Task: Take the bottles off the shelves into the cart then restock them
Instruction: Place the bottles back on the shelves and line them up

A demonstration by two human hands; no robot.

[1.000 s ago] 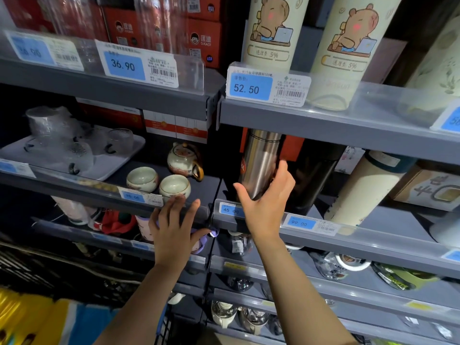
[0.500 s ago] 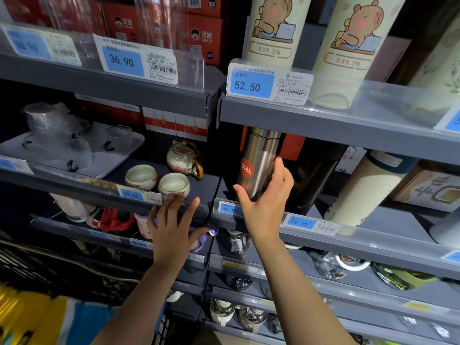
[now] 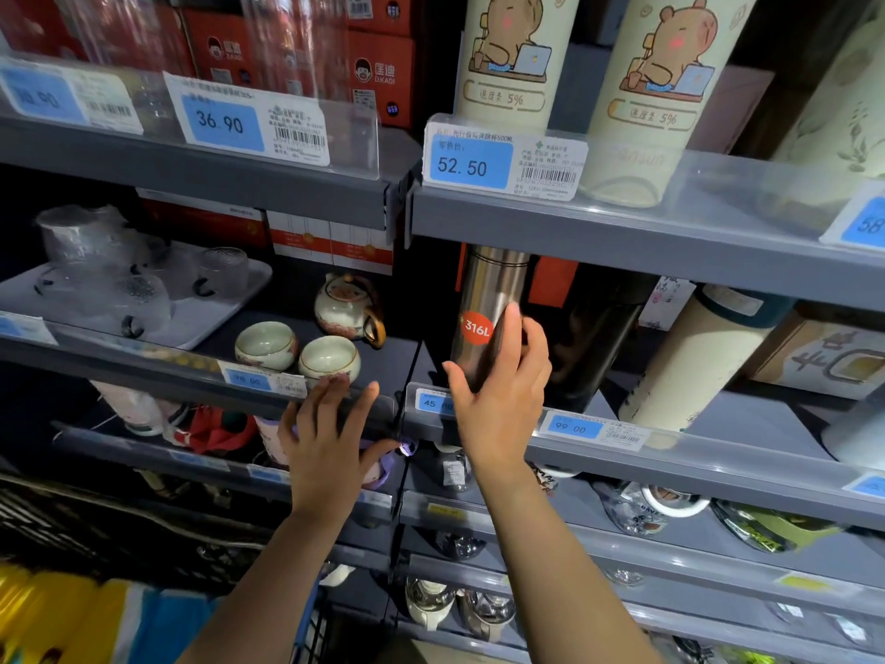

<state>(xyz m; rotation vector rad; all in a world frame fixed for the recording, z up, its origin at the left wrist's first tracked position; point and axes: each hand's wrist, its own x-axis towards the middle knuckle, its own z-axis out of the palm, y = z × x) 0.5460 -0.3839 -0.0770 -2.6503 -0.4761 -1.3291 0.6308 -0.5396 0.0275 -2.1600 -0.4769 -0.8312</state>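
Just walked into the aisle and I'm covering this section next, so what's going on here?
A person is working at a store shelf. The right hand is wrapped around a steel bottle with a red 316L sticker, standing on the middle shelf beside a black bottle. The left hand rests open on the shelf edge below two tea cups.

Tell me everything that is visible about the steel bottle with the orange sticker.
The steel bottle is a slim brushed-metal cylinder with a seam below its cap and a round orange sticker reading 316L. It stands slightly tilted on the middle shelf, its top hidden behind the shelf above, beside a black bottle. The right hand wraps its lower part.
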